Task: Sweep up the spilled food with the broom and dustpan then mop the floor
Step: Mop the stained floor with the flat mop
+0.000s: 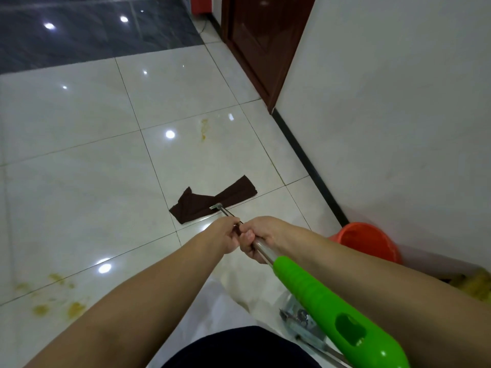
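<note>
I hold a mop with a metal pole (261, 249) and a green plastic grip (326, 304) pointing back toward me. My left hand (225, 236) grips the pole further down; my right hand (261, 239) grips it just behind, both fists touching. The mop's dark brown cloth head (212, 199) lies flat on the white tiled floor (79, 181) ahead of my hands. A yellow food smear (204, 130) stains the tile beyond the mop. More yellow stains (57, 298) lie at the lower left.
An orange bucket (366, 241) stands by the white wall (398, 102) on the right. A metal dustpan (303, 322) lies on the floor under the green grip, with yellow bristles or debris (475, 288) at the right edge. A brown door (263, 43) stands ahead, with dark tiles (93, 30) further back.
</note>
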A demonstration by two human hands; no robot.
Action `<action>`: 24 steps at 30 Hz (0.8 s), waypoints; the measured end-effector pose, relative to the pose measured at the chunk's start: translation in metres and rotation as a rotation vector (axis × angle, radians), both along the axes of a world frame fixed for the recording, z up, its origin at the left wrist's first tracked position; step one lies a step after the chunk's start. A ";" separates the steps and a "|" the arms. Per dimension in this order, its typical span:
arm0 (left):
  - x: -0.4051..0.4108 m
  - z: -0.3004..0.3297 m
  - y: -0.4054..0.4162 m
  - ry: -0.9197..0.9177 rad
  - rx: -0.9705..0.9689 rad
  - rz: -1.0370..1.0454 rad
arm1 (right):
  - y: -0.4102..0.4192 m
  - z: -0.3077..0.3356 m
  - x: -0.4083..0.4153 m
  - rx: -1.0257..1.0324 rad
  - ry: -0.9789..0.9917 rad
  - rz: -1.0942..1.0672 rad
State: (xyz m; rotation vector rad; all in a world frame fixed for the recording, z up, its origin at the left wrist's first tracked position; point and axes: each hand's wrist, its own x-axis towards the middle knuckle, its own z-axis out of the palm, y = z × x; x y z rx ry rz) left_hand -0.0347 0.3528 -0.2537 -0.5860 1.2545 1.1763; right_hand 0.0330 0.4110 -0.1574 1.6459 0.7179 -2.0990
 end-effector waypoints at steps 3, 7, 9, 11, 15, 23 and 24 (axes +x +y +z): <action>-0.017 -0.004 0.011 -0.024 -0.017 0.017 | 0.010 0.001 -0.015 -0.035 -0.006 0.003; -0.038 -0.006 0.035 -0.040 -0.032 0.028 | 0.036 0.006 -0.035 -0.057 -0.029 0.033; -0.051 -0.010 0.049 -0.042 -0.023 0.056 | 0.051 0.009 -0.044 -0.061 -0.055 0.043; -0.064 -0.007 0.062 -0.076 0.005 0.091 | 0.065 0.011 -0.056 -0.059 -0.063 0.052; -0.096 0.001 0.085 -0.103 0.028 0.108 | 0.092 0.010 -0.086 -0.092 -0.065 -0.022; -0.160 0.020 0.122 -0.171 0.042 0.153 | 0.138 0.013 -0.148 -0.151 -0.065 -0.025; -0.166 0.021 0.125 -0.174 0.035 0.150 | 0.141 0.013 -0.152 -0.144 -0.069 -0.023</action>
